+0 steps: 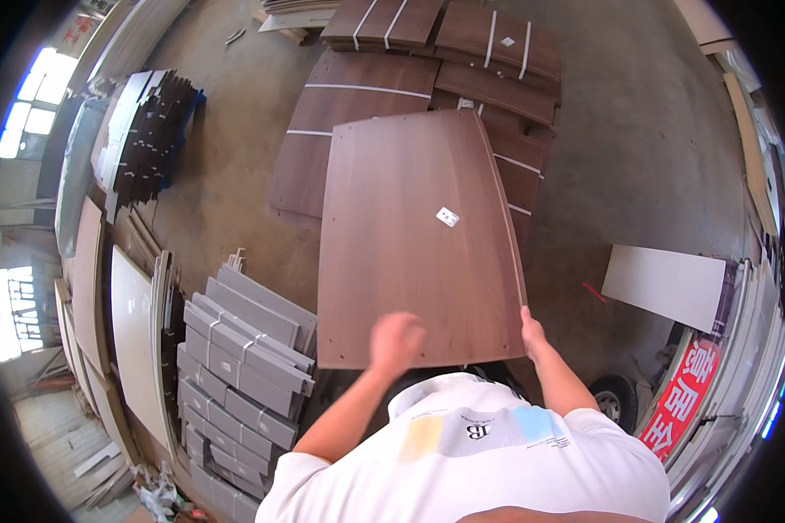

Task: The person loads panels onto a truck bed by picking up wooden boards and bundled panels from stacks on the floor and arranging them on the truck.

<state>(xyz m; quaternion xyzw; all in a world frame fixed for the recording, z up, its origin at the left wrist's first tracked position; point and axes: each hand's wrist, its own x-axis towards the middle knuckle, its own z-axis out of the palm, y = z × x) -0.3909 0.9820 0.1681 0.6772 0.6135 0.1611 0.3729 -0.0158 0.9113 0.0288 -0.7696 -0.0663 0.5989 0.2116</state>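
Observation:
A large brown wood-grain panel [410, 261] lies in front of me, with a small white label [447, 217] on its face and small dark holes near its edges. My right hand [533, 332] grips the panel's right edge near its close corner, the fingers partly hidden. Over the panel's near left part is my left hand [396, 343], blurred by motion. Its fingers are smeared, and whether it touches the surface is unclear.
Strapped stacks of brown panels [358, 91] lie on the floor beyond. Bundled grey boards [244, 340] are piled at my left, near leaning white panels [139, 340]. A white board [663, 283], a wheel [615, 398] and a red sign [685, 397] are at the right.

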